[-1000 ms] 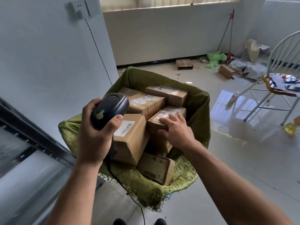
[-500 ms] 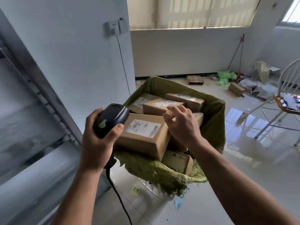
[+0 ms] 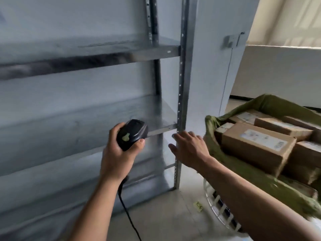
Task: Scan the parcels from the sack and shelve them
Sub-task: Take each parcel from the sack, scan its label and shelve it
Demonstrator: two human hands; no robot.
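**At the shelf [image 3: 107, 53]: one hand busy, one free**

Just beside the shelf, the right hand [image 3: 189, 148] is empty, fingers spread and released. The left hand [image 3: 118, 153] grasps a black scanner [image 3: 132, 134] in its fingers. The parcels [image 3: 257, 145] lie in the green sack [image 3: 271, 103] to the right.

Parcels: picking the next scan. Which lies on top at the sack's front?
The large brown box, white label up; the others sit behind or under it in the green sack.

The labels [image 3: 260, 138] on the parcels [image 3: 251, 153] are blurred, unreadable.
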